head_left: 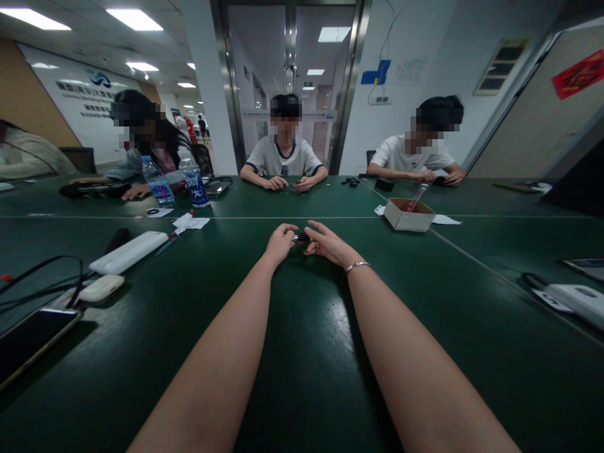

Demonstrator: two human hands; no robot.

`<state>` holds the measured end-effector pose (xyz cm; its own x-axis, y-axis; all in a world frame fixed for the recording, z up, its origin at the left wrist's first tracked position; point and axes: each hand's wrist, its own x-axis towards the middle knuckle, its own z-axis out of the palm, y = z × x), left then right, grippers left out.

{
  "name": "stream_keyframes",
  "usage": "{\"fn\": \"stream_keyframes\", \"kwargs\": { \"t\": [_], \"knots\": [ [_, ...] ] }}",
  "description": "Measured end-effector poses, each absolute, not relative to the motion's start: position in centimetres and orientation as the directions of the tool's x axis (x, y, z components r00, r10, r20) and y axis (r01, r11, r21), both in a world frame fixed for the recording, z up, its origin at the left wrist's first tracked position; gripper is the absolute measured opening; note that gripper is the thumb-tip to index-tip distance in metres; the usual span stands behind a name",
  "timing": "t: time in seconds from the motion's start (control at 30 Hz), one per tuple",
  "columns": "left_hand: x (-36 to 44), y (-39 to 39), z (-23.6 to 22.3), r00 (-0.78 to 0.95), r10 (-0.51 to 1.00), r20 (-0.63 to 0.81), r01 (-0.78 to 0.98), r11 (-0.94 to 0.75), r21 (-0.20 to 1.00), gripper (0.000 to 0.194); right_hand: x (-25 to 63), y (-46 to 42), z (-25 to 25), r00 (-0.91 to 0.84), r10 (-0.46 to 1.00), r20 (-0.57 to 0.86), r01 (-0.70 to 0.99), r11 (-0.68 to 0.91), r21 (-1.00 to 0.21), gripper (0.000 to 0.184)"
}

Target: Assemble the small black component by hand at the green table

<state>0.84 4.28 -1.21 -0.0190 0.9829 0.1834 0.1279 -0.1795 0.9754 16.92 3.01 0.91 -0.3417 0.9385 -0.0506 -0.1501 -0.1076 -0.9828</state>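
Note:
Out in front of me, my two hands meet just above the green table (pixel 302 352). Between them is a small black piece with a silver end (pixel 301 237), too small to name its kind. My left hand (pixel 280 243) pinches the silver end with thumb and fingertips. At the black end, my right hand (pixel 333 245) is closed around it, partly covering it, with the index finger stretched forward. A bracelet (pixel 358 266) circles my right wrist.
To the left lie a phone (pixel 35 340), a white case (pixel 101 288), a long white device (pixel 129 251) and cables. Two bottles (pixel 194 185) stand farther off. At the right are an open box (pixel 409 220) and a white device (pixel 578 302). Several people sit around the table.

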Motion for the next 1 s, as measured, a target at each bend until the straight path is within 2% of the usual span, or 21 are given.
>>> {"fn": "stream_keyframes", "kwargs": {
  "t": [0.07, 0.17, 0.2, 0.3, 0.33, 0.43, 0.47, 0.5, 0.57, 0.6, 0.67, 0.7, 0.73, 0.8, 0.83, 0.9, 1.0],
  "knots": [
    [0.84, 4.36, -1.31, -0.023, 0.982, 0.189, 0.129, -0.185, 0.974, 0.021, 16.64, 3.22, 0.79, -0.316, 0.947, -0.063, -0.078, -0.093, -0.993, 0.031],
    [0.82, 4.34, -1.34, -0.024, 0.979, 0.201, 0.122, -0.197, 0.973, 0.021, 16.78, 3.29, 0.67, -0.352, 0.935, -0.051, -0.073, -0.082, -0.994, 0.013],
    [0.82, 4.31, -1.32, -0.025, 0.98, 0.199, 0.121, -0.194, 0.973, 0.021, 16.95, 3.23, 0.67, -0.38, 0.925, -0.033, -0.108, -0.08, -0.991, 0.016],
    [0.81, 4.24, -1.28, -0.025, 0.983, 0.183, 0.118, -0.179, 0.977, 0.022, 17.33, 3.04, 0.74, -0.421, 0.907, 0.026, -0.209, -0.069, -0.975, 0.046],
    [0.81, 4.25, -1.28, -0.022, 0.983, 0.181, 0.115, -0.177, 0.977, 0.022, 17.31, 3.03, 0.76, -0.414, 0.91, 0.024, -0.208, -0.069, -0.976, 0.047],
    [0.77, 4.33, -1.35, -0.016, 0.983, 0.185, 0.108, -0.183, 0.977, 0.021, 16.91, 3.19, 0.75, -0.381, 0.924, -0.037, -0.11, -0.085, -0.99, 0.017],
    [0.75, 4.35, -1.38, -0.015, 0.982, 0.187, 0.109, -0.184, 0.977, 0.021, 16.79, 3.25, 0.75, -0.374, 0.926, -0.056, -0.074, -0.09, -0.993, 0.011],
    [0.73, 4.37, -1.41, -0.013, 0.982, 0.188, 0.112, -0.186, 0.976, 0.021, 16.72, 3.28, 0.75, -0.374, 0.925, -0.065, -0.051, -0.09, -0.995, 0.014],
    [0.7, 4.35, -1.43, -0.013, 0.982, 0.188, 0.117, -0.185, 0.976, 0.021, 16.78, 3.24, 0.79, -0.394, 0.918, -0.047, -0.062, -0.078, -0.995, 0.009],
    [0.7, 4.33, -1.42, -0.014, 0.982, 0.187, 0.118, -0.184, 0.976, 0.021, 16.89, 3.17, 0.82, -0.407, 0.913, -0.027, -0.091, -0.07, -0.993, 0.012],
    [0.72, 4.31, -1.39, -0.02, 0.983, 0.185, 0.113, -0.181, 0.977, 0.021, 17.08, 3.06, 0.88, -0.421, 0.907, 0.007, -0.151, -0.062, -0.987, 0.039],
    [0.73, 4.32, -1.39, -0.024, 0.983, 0.184, 0.108, -0.181, 0.978, 0.021, 17.11, 3.05, 0.87, -0.416, 0.91, 0.009, -0.165, -0.065, -0.984, 0.045],
    [0.74, 4.35, -1.4, -0.024, 0.983, 0.184, 0.102, -0.181, 0.978, 0.021, 17.07, 3.1, 0.84, -0.408, 0.913, -0.002, -0.158, -0.073, -0.985, 0.042],
    [0.74, 4.44, -1.45, -0.021, 0.982, 0.187, 0.099, -0.184, 0.978, 0.02, 16.81, 3.33, 0.71, -0.382, 0.923, -0.039, -0.096, -0.081, -0.992, 0.016],
    [0.72, 4.49, -1.49, -0.02, 0.982, 0.188, 0.102, -0.185, 0.977, 0.02, 16.65, 3.47, 0.62, -0.364, 0.93, -0.053, -0.055, -0.078, -0.995, 0.009],
    [0.69, 4.53, -1.55, -0.011, 0.982, 0.191, 0.116, -0.188, 0.975, 0.021, 16.46, 3.68, 0.5, -0.342, 0.938, -0.059, -0.001, -0.063, -0.998, 0.021],
    [0.69, 4.45, -1.52, -0.007, 0.982, 0.188, 0.137, -0.185, 0.973, 0.022, 16.7, 3.59, 0.53, -0.386, 0.922, -0.025, -0.059, -0.051, -0.997, 0.005]
  ]
}}
